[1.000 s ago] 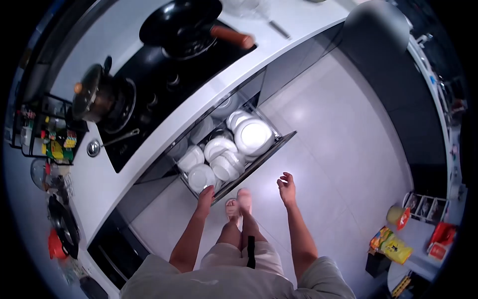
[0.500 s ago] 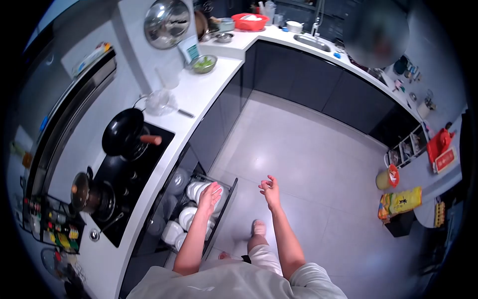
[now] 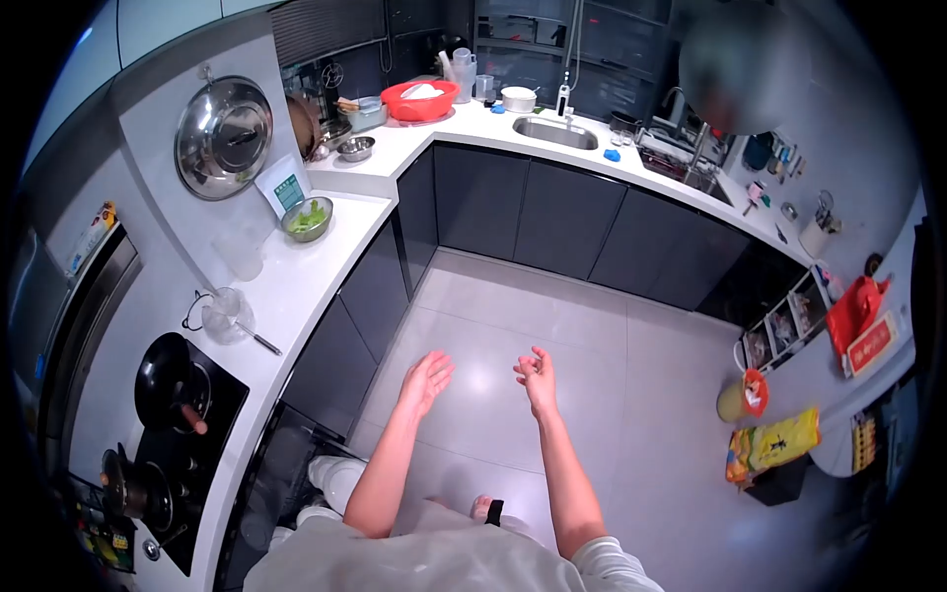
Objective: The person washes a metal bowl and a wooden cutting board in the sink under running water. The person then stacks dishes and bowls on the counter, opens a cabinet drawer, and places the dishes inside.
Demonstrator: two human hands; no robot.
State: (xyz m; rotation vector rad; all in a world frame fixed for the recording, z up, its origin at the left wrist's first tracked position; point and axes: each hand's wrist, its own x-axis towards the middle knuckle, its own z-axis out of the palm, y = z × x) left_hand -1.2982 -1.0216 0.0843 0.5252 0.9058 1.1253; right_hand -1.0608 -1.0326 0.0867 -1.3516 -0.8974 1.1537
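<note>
My left hand (image 3: 426,383) is held out over the floor (image 3: 483,326), its fingers stretched and nothing in it. To its right, my right hand (image 3: 538,378) hangs in the air with fingers apart and slightly bent, also holding nothing. Neither hand touches anything. Nearest to my left arm is a pulled-out drawer (image 3: 296,459) with white bowls and plates (image 3: 338,481) in it; my arm and shirt hide part of it.
At left, a black wok (image 3: 163,380) and a lidded pot (image 3: 128,488) stand on the stove. A strainer (image 3: 232,321) and a bowl of greens (image 3: 308,219) lie on the counter. Ahead are a red basin (image 3: 419,102) and the sink (image 3: 554,133). A yellow bag (image 3: 774,446) stands right.
My view has tilted up and turned, showing more of the sink and far counter, less of the drawer. Both hands stay outstretched and empty; the drawer is now lower in view.
</note>
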